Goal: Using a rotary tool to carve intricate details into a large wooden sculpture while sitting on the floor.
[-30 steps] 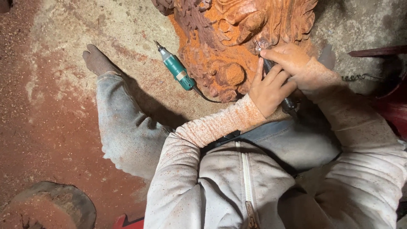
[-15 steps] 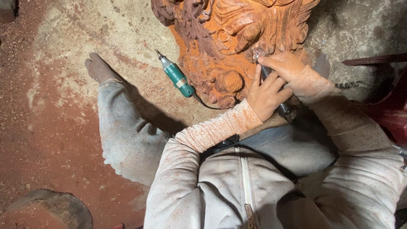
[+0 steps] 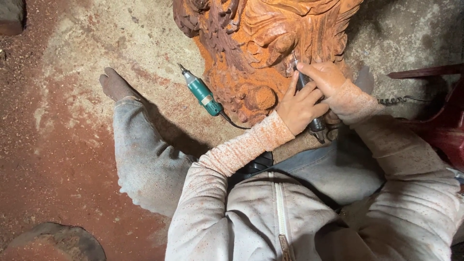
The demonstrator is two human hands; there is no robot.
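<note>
Gripping one dark rotary tool [image 3: 309, 104] together: right hand [image 3: 328, 79] and left hand [image 3: 299, 105], its tip against the red wood carving [image 3: 261, 43] at twelve o'clock. Green rotary tool [image 3: 203, 94] lies idle on the dusty floor [image 3: 87, 58] at ten o'clock.

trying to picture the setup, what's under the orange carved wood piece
The orange carved wooden relief lies on the dusty concrete floor, red sawdust around it. A green rotary tool lies beside its edge. Whatever is directly beneath the carving is covered and cannot be seen.
</note>
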